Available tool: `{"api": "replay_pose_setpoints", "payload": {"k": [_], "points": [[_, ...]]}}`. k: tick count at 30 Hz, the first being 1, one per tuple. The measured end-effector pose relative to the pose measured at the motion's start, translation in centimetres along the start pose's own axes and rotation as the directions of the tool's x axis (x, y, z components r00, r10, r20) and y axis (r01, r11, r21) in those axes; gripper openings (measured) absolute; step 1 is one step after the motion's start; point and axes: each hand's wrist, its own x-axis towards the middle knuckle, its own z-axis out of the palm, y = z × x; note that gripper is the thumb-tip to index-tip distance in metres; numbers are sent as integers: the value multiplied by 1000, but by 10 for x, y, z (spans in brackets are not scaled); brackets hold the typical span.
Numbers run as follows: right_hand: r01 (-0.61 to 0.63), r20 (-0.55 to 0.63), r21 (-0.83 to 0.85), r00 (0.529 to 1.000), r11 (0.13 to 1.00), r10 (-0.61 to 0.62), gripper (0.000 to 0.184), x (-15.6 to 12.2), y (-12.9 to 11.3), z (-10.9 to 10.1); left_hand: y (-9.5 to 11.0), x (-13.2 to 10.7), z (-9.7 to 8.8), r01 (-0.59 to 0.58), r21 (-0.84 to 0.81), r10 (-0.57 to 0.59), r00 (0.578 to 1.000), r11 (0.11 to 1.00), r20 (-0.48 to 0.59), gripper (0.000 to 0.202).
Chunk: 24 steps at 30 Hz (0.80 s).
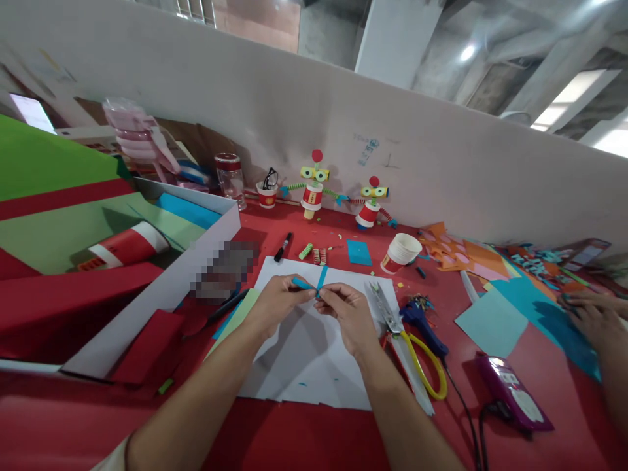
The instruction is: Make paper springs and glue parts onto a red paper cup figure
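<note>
My left hand (277,301) and my right hand (346,311) meet over a white sheet of paper (314,360) on the red table. Together they pinch thin blue paper strips (314,282) that cross between the fingertips, one lying left, one slanting up. Both hands have their fingers closed on the strips. Yellow-handled scissors (409,343) lie just right of my right hand, beside a blue glue gun (422,320).
Two paper-cup robot figures (314,193) (370,206) stand against the back wall. A paper cup (400,252), a black marker (283,246) and a blue square (359,252) lie behind the sheet. Another person's hands (593,314) rest on blue paper at right. A purple device (513,392) sits near the front.
</note>
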Motion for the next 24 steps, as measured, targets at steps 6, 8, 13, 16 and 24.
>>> {"api": "replay_pose_setpoints", "payload": {"k": [6, 8, 13, 16, 24], "points": [[-41, -14, 92, 999, 995, 42, 17, 1, 2, -1, -7, 0, 5, 15, -23, -17, 997, 1000, -77, 13], [-60, 6, 147, 998, 987, 60, 18, 2, 2, -2, -8, 0, 6, 15, -43, -20, 993, 999, -117, 13], [-45, 4, 103, 999, 994, 45, 20, 1, 2, 0, -6, 0, 5, -8, -65, 0, 992, 998, -124, 12], [20, -38, 36, 999, 999, -18, 21, 1, 4, 2, -5, 0, 5, 27, -141, -38, 996, 990, -78, 12], [176, -33, -88, 983, 981, -179, 11, 0, 9, 1, -6, -4, 15, 10, -143, -27, 992, 990, -119, 11]]}}
